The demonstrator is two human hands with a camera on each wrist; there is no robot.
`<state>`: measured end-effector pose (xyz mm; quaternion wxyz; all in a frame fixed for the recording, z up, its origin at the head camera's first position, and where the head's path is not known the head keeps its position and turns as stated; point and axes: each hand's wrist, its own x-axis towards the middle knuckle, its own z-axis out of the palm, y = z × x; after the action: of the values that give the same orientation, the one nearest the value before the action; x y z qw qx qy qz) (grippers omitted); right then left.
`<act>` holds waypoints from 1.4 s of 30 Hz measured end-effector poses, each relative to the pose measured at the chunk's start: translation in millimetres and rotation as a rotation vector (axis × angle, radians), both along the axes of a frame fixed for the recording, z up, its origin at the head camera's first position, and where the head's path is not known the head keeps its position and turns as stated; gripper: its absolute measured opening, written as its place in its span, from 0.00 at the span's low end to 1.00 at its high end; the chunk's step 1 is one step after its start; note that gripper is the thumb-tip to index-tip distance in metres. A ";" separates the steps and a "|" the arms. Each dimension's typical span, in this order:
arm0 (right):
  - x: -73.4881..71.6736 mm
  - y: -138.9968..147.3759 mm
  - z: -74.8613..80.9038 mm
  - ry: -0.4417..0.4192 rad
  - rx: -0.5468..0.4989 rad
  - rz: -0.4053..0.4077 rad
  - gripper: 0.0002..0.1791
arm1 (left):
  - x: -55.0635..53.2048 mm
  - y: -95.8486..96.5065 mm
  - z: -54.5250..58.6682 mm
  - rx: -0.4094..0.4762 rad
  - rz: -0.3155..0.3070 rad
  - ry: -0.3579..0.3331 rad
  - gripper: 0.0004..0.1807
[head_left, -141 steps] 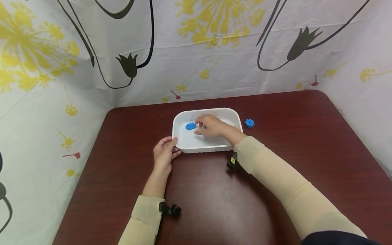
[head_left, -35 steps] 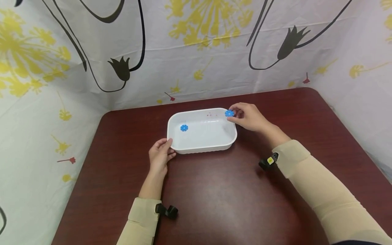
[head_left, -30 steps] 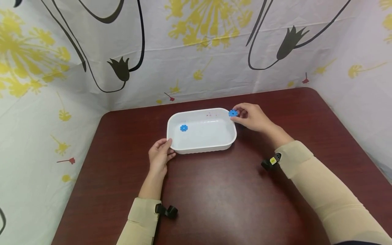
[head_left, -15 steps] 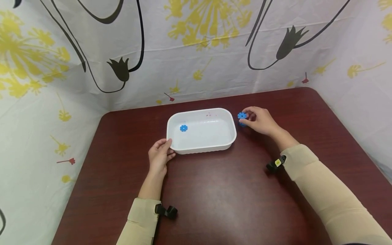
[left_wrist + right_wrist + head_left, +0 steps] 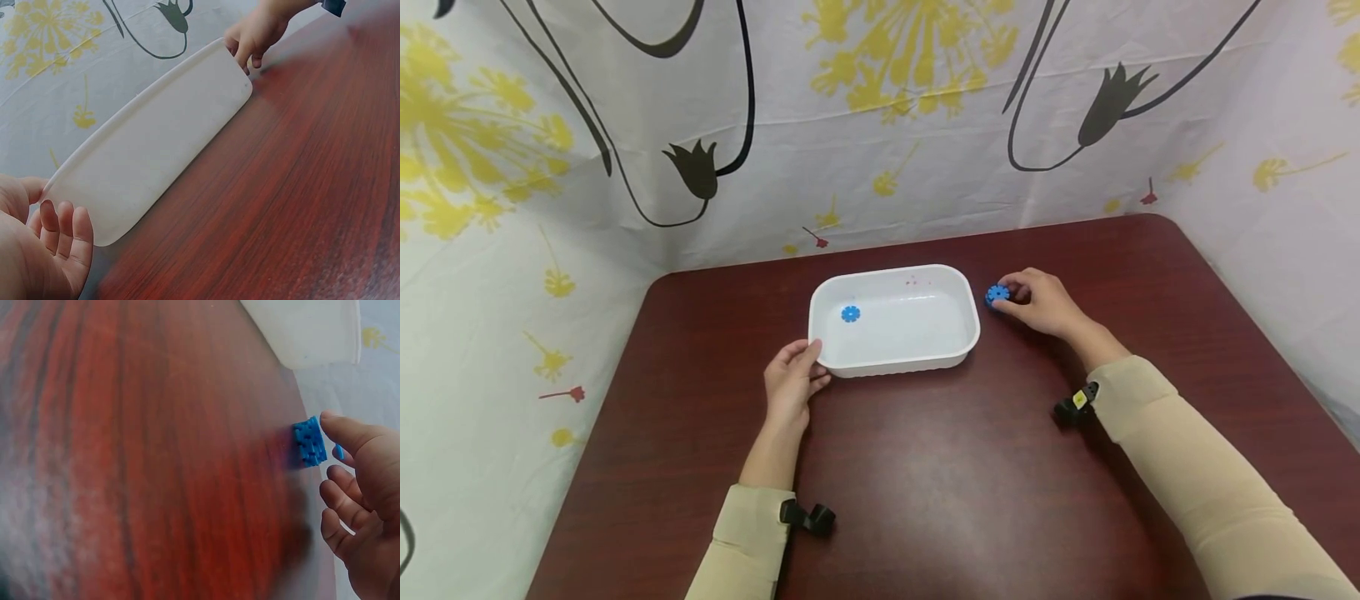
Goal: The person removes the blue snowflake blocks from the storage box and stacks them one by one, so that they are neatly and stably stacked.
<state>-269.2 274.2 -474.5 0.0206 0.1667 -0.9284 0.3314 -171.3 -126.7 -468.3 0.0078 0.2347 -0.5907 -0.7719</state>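
In the head view, my left hand (image 5: 790,387) holds the near left corner of a white plastic tray (image 5: 887,364), thumb on the rim and fingers by the outer wall. One blue notched snowflake disc (image 5: 850,314) lies inside the tray, toward the left. Beyond the tray's right end, my right hand (image 5: 1041,304) pinches another blue disc (image 5: 997,293) between thumb and index finger. That disc is at the top of a small stack of blue discs (image 5: 309,442) standing on the table. The right wrist view shows only a sliver of the pinched disc (image 5: 339,452).
The dark red-brown wooden table (image 5: 895,483) stretches around the tray. White cloth walls (image 5: 925,192) with printed yellow and grey flowers stand behind and at both sides. A black wrist camera (image 5: 1075,404) hangs from the right sleeve.
My right hand has carried a blue disc from inside the tray over its right rim and down onto the stack. One disc stays in the tray; my left hand keeps its hold on the corner.
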 end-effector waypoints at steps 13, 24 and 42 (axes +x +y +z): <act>-4.0 -3.3 -6.8 0.004 0.013 0.020 0.22 | 1.1 -2.2 1.3 -0.011 -0.001 -0.001 0.15; -13.1 -31.8 15.5 0.103 -0.103 -0.027 0.20 | 0.6 -3.8 -0.6 -0.014 0.012 0.000 0.14; -16.8 -129.0 42.2 0.187 -0.189 0.180 0.13 | -1.6 -2.6 0.3 -0.007 0.002 0.001 0.16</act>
<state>-286.0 145.2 -432.3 0.0926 0.2767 -0.8684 0.4009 -172.9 -129.2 -468.0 0.0094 0.2349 -0.5932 -0.7699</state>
